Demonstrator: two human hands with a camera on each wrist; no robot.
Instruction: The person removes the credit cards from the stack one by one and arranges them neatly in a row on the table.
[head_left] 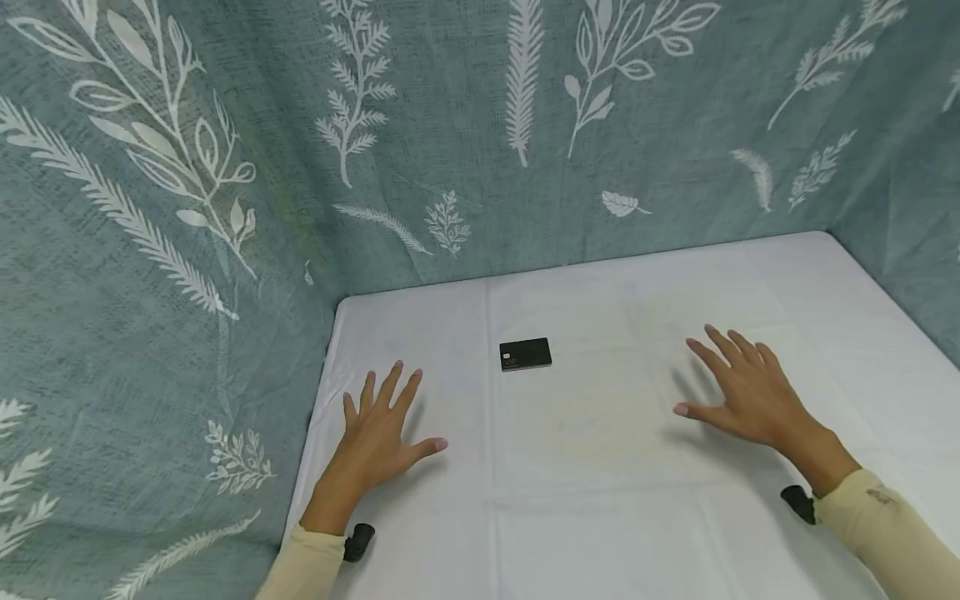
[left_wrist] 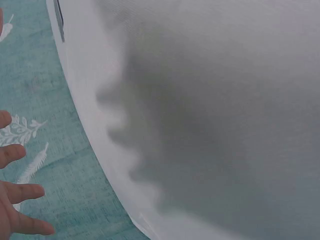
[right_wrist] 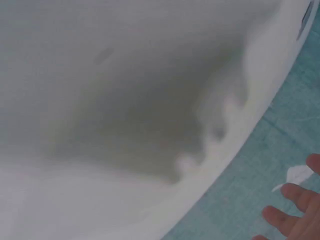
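Observation:
A black card (head_left: 525, 354) with "VIP" printed on it and a small pale chip mark lies flat on the white-covered table (head_left: 577, 517). To its lower left, my left hand (head_left: 378, 442) hovers with fingers spread, holding nothing. My right hand (head_left: 750, 400) is farther off on the card's right side, likewise spread and bare of any object. Both hands cast shadows on the cloth and stand apart from the card. Fingertips (left_wrist: 30, 191) of the left hand show at the left edge of its wrist view; those of the right (right_wrist: 280, 218) show at lower right.
A blue-green curtain (head_left: 420, 167) with white leaf prints hangs behind the table and along its left and right sides. Small black devices sit at both wrists, one by the left sleeve (head_left: 303, 562) and one by the right sleeve (head_left: 885, 521).

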